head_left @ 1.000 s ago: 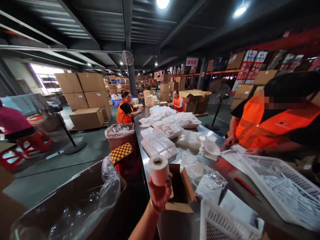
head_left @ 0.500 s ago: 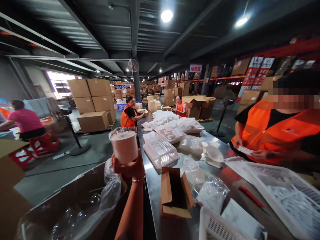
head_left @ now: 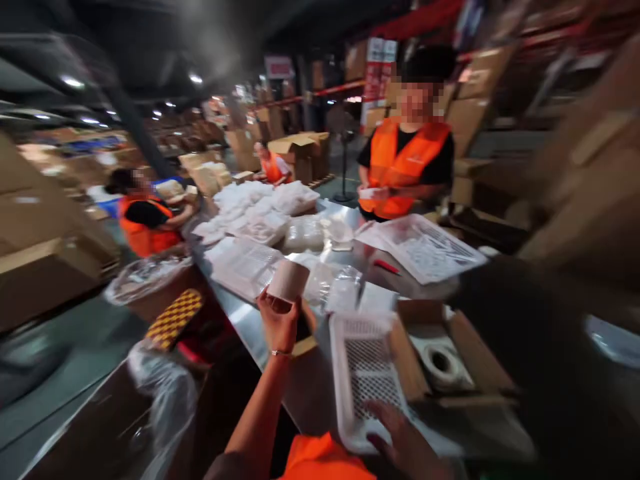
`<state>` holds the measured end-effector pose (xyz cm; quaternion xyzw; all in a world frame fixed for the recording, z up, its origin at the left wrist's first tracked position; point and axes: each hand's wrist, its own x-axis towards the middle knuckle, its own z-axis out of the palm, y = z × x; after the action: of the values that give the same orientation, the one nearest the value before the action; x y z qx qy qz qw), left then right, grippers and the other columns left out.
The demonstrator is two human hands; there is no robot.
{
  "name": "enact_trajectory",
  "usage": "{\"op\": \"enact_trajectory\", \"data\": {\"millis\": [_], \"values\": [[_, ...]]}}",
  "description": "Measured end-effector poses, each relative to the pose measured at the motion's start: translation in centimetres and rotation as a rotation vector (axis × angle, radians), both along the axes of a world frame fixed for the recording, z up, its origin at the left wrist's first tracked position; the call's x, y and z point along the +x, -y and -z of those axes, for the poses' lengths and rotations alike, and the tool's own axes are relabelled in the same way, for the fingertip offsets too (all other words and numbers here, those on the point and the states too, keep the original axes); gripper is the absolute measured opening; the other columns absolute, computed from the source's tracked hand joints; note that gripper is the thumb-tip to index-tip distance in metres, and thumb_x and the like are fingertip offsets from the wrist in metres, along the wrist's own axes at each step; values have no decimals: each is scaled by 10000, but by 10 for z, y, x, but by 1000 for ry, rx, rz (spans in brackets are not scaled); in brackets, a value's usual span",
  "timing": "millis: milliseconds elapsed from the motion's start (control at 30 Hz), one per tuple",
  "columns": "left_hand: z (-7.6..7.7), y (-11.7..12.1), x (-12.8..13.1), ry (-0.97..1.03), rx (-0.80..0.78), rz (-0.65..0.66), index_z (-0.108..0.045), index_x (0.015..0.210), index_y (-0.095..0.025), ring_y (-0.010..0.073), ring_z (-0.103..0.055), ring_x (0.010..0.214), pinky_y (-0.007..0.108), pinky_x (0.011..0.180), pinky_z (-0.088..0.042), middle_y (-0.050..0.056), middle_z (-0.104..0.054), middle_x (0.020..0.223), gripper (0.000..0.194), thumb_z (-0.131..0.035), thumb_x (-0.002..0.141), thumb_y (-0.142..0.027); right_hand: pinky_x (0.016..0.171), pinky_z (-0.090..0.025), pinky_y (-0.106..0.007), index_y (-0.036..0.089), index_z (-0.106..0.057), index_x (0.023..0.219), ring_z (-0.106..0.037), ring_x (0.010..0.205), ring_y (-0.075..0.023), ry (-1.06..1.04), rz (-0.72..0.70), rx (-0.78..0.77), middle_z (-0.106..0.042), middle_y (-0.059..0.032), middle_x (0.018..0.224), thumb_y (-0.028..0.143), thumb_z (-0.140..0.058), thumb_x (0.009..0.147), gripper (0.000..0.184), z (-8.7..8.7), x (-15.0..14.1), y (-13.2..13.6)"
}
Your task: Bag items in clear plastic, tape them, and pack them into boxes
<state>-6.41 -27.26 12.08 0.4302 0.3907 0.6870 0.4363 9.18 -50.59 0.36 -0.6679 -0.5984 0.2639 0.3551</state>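
White paper roll pinched from below in left hand, fingers curled round it, raised over steel table; right hand spread flat on white basket, right of roll; open carton beyond basket; picture blurred.

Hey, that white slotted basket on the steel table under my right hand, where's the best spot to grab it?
Probably grip the white basket by its near rim, beside your right hand, coming from your side. It lies flat and open-topped, with the cardboard box crowding its right side.
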Motion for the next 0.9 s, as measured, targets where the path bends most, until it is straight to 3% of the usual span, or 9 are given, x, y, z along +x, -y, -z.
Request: {"op": "enact_trajectory", "data": {"millis": [100,200,267,367,467,567,733,800,900], "values": [[27,22,48,-151,-97,343,-436,1172,-234,162,-681,807,305,718,-572,13,-620,1008,729,-819,553,-288,1030,-529,-493,305,-728,1150,-653,1157,-300,22,213,-28,-714,-74,1203,509,-546,861,398,-26,33,30],[36,45,98,-367,-3,631,-481,1200,-209,182,-676,771,328,711,-566,17,-633,968,726,-811,556,-268,989,-542,-467,209,-726,1088,-677,1085,-288,148,523,94,-731,-122,1131,510,-430,915,457,-53,79,41],[36,56,133,-534,141,788,-511,1225,-179,232,-681,867,368,782,-563,69,-654,1048,733,-815,562,-239,966,-542,-456,184,-715,1026,-680,1039,-289,276,714,168,-732,-150,1077,497,-405,914,454,-57,113,44],[40,66,181,-824,339,900,-520,1289,-140,305,-652,1038,431,915,-524,146,-639,1190,768,-828,592,-242,1014,-498,-500,126,-682,1102,-635,1111,-335,448,847,125,-695,-194,1150,448,-404,873,483,-46,158,43],[54,72,208,-1145,459,861,-542,1305,-165,329,-628,1105,495,990,-464,162,-633,1237,692,-798,670,-272,1000,-500,-519,24,-617,1237,-604,1169,-385,476,841,-114,-642,-251,1253,380,-432,835,568,-34,186,38],[69,75,212,-1351,539,853,-595,1277,-210,345,-640,1069,551,970,-439,163,-648,1203,547,-733,763,-335,992,-513,-473,70,-645,1215,-628,1148,-353,449,781,-228,-658,-226,1239,310,-445,857,475,-36,194,30],[75,72,201,-1360,526,886,-621,1275,-231,357,-635,1069,505,933,-445,130,-691,1165,568,-755,734,-342,1110,-411,-469,206,-649,1254,-534,1293,-297,486,491,-247,-626,-123,1327,276,-543,870,405,-49,176,9],[74,70,200,-1370,471,924,-611,1290,-229,357,-622,1095,497,940,-447,114,-696,1187,622,-778,701,-338,1097,-418,-476,202,-594,1330,-520,1309,-324,433,395,-352,-575,-140,1397,334,-697,777,578,-48,163,0],[75,67,201,-1345,400,965,-553,1368,-225,357,-592,1156,503,968,-446,113,-673,1273,716,-786,707,-374,993,-478,-510,121,-524,1383,-582,1202,-410,401,419,-452,-527,-236,1406,266,-785,632,808,-38,142,-10]]}}
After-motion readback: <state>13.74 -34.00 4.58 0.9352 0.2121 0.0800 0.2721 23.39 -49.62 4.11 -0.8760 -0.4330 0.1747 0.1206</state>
